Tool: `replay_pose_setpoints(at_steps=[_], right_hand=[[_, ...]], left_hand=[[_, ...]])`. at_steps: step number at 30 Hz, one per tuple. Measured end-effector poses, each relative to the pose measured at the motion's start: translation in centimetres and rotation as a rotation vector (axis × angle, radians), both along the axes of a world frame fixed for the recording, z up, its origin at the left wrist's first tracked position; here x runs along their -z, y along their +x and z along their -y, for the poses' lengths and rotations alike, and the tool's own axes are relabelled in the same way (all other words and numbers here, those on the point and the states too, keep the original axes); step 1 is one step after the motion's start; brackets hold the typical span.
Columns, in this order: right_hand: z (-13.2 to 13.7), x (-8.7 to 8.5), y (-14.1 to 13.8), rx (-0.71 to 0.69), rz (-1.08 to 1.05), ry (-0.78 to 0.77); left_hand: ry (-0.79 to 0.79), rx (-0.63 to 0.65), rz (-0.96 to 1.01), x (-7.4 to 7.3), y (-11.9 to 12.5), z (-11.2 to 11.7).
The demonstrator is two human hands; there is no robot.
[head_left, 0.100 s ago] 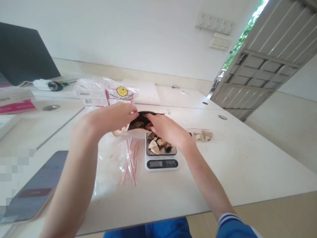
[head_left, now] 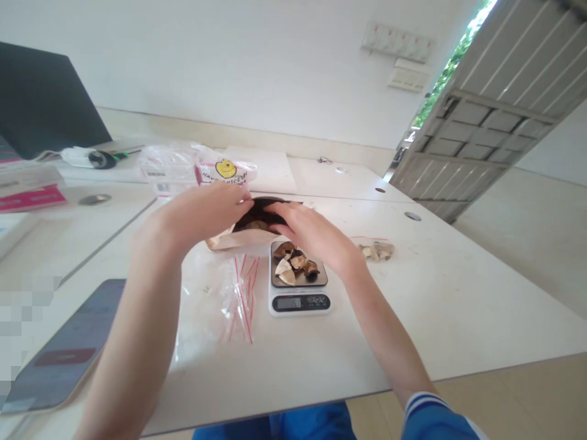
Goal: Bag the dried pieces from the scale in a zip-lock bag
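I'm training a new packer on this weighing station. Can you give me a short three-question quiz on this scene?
1. True or false: the kitchen scale has dried pieces on its platform.
2. What do the left hand and right hand hold between them? A) phone B) open pouch C) laptop
3. Which side of the scale are the red-striped zip bags on?

Key: 1 true; 2 B; 3 the person's left.

Pouch point(head_left: 257, 217) between the fingers point(head_left: 238, 205): dark brown-black inside, tan outside. Below the fingers, scale point(head_left: 299, 293): white body, grey platform, brown and cream pieces point(head_left: 296, 264). Left of it, clear bags point(head_left: 238, 293) with red stripes; counter point(head_left: 413, 305) white.
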State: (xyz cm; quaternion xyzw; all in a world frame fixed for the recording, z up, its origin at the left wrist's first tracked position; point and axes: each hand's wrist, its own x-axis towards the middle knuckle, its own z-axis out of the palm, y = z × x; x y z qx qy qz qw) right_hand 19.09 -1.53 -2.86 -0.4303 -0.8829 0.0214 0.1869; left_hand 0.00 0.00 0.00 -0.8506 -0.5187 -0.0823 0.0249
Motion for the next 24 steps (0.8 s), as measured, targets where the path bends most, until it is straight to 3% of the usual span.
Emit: replay_pose_setpoints(at_steps=[4, 8, 13, 16, 20, 24], right_hand=[[0.2, -1.3, 1.0, -0.104, -0.217, 0.124], [0.7, -2.3, 2.3, -0.018, -0.236, 0.110], [0.6, -1.6, 2.8, 0.056, -0.048, -0.179], [0.6, -0.2, 1.2, 0.010, 0.130, -0.362], [1.3, 2.4, -2.5, -0.155, 0.386, -0.396], [1.9, 5.4, -5.2, -0.101, 0.443, -0.377]], left_hand=[[0.104, -0.239, 0.060, -1.0, 0.0, 0.0], [0.292, -0.429, 0.343, -0.4, -1.0, -2.2], [0.100, -0.325, 0.374, 0.9, -2.4, -4.3], [0.178, -0.317, 0.469, 1.3, -2.2, -4.6], [0.313, -0.213, 0.536, 1.0, -1.2, -4.0], [0.313, -0.070, 0.569, -0.4, -0.2, -1.8]])
